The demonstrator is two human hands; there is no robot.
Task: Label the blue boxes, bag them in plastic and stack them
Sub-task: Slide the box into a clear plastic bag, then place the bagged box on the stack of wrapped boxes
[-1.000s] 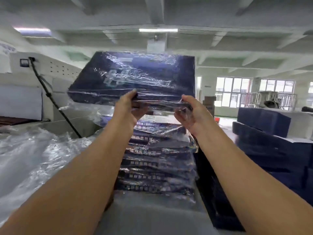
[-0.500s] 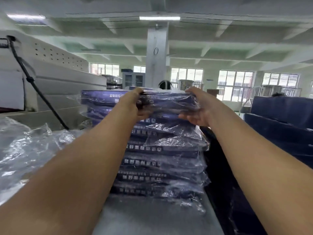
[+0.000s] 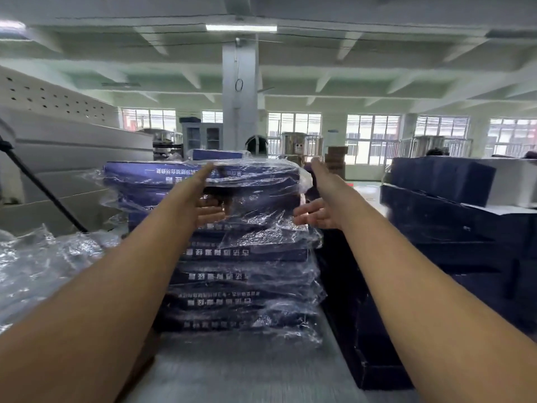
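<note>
— So, which step are you running?
— Stacking. I am looking at the pile of flat blue boxes in clear plastic bags [image 3: 244,274] sitting on the grey tabletop [image 3: 247,370]. The topmost bagged blue box [image 3: 162,173] is lying on it, jutting left.
— And the hands?
— Both are spread, holding nothing. My left hand [image 3: 200,202] is hovering at the pile's front, my right hand [image 3: 318,205] just beside its right edge. I cannot tell if they are touching the film.
— Next?
— I am thinking of squaring that top box, then taking one of the dark blue unbagged cartons [image 3: 436,184] for labelling and one of the loose clear bags [image 3: 43,257].
</note>
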